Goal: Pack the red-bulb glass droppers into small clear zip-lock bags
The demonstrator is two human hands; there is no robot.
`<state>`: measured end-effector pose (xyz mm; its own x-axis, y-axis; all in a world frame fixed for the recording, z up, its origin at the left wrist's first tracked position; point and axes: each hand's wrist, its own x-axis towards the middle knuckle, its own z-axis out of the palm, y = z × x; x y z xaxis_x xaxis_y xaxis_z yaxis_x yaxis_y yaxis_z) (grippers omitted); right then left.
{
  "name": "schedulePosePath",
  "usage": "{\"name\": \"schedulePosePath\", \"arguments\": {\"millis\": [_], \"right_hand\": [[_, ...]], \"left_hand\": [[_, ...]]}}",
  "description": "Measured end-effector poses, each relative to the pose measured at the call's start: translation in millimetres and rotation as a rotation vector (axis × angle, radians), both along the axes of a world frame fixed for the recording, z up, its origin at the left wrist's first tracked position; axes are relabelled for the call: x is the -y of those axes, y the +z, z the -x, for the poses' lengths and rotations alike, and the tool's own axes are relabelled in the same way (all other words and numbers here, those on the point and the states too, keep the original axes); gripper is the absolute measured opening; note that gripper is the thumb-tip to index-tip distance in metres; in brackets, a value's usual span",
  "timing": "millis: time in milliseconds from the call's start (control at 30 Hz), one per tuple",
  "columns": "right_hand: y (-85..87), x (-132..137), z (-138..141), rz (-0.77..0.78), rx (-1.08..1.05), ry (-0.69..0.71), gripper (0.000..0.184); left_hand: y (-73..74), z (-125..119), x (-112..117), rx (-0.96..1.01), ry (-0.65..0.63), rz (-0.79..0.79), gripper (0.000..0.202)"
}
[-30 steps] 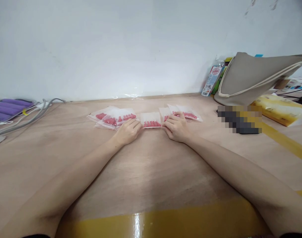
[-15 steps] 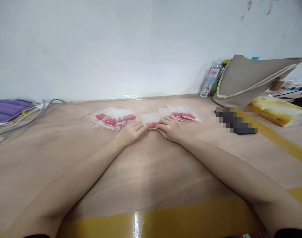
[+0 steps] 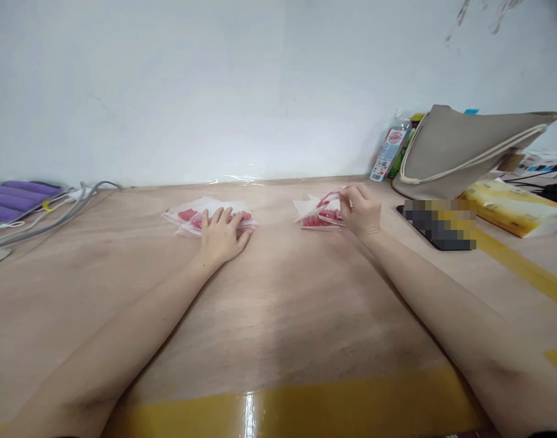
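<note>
My left hand (image 3: 222,236) lies palm down, fingers spread, on a pile of small clear plastic bags (image 3: 185,215) with red pieces inside. It partly covers that pile. My right hand (image 3: 363,212) is closed in a pinch on the edge of a plastic bag of red pieces (image 3: 331,197), which is tilted up from the tabletop. Beneath and beside this bag lie other bags of red pieces (image 3: 313,222), forming the right-hand pile. My fingers hide part of the held bag, and what the red pieces are is too small to make out.
A black phone-like object (image 3: 436,234), partly pixelated, lies right of my right hand. Behind it are a yellow tissue pack (image 3: 511,204), a grey bag (image 3: 465,149) and a bottle (image 3: 390,149). Purple padded rolls (image 3: 20,198) and grey cables (image 3: 63,216) lie at far left, and a wall (image 3: 260,91) closes the back.
Both hands were together at a bag in the middle, which is no longer there. My left hand has moved left onto the pile; my right hand has moved right and now lifts a bag's edge.
</note>
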<state>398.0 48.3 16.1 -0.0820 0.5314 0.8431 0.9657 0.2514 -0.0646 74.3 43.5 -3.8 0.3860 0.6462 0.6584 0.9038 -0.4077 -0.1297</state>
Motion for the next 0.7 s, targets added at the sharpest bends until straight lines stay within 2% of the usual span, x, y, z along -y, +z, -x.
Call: {"name": "schedulePosePath", "arguments": {"millis": [133, 233, 367, 467, 533, 700], "right_hand": [[-3.1, 3.7, -25.2, 0.039, -0.015, -0.273, 0.021], [-13.7, 11.3, -37.1, 0.115, 0.074, -0.311, 0.021], [-22.7, 28.1, -43.2, 0.225, 0.213, -0.241, 0.019], [-18.7, 39.6, -37.3, 0.277, 0.244, -0.198, 0.019], [-14.0, 43.0, -26.8, 0.249, 0.23, -0.139, 0.023], [-9.7, 37.4, 16.5, 0.189, 0.338, 0.217, 0.022]], "left_hand": [[0.5, -0.9, -1.3, -0.009, -0.033, 0.094, 0.032], [-1.7, -2.7, -5.3, -0.011, -0.097, 0.105, 0.029], [-5.9, -8.8, -11.8, -0.043, -0.184, 0.096, 0.028], [-6.8, -20.2, -12.1, -0.053, -0.236, 0.099, 0.028], [-6.8, -31.3, -9.9, -0.046, -0.274, 0.099, 0.028], [-9.3, -58.4, -3.3, 0.029, -0.42, 0.135, 0.028]]}}
